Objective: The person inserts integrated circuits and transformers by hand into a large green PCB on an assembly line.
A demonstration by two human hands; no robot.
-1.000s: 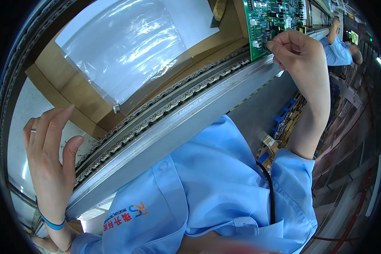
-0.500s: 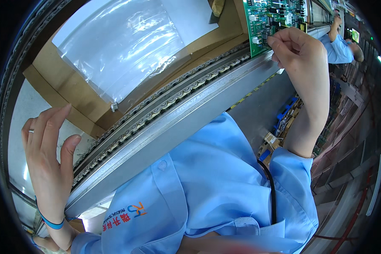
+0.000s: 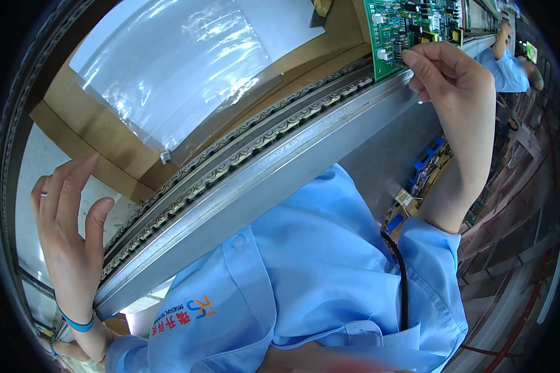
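A green circuit board [image 3: 384,38] crowded with small components rests on the chain conveyor rail [image 3: 280,148] at the top right. At its near edge, my right hand [image 3: 455,76] is closed in a pinch, thumb and forefinger tips right against the components. Whatever lies between those fingertips is too small and hidden to name. On the far left, my left hand [image 3: 70,233] hangs by the rail, fingers apart and curved, holding nothing.
Beyond the rail sits a shallow cardboard box [image 3: 99,133] with a clear plastic bag [image 3: 186,74] over white sheets. A small white piece [image 3: 165,156] lies at the bag's near corner. Another person's sleeve [image 3: 507,69] shows at the far right, and blue bins [image 3: 424,163] stand below the rail.
The board and my right hand appear slightly farther right, the pinch unchanged. My left hand sits slightly farther left, still open. Part of this is a small shift of the view.
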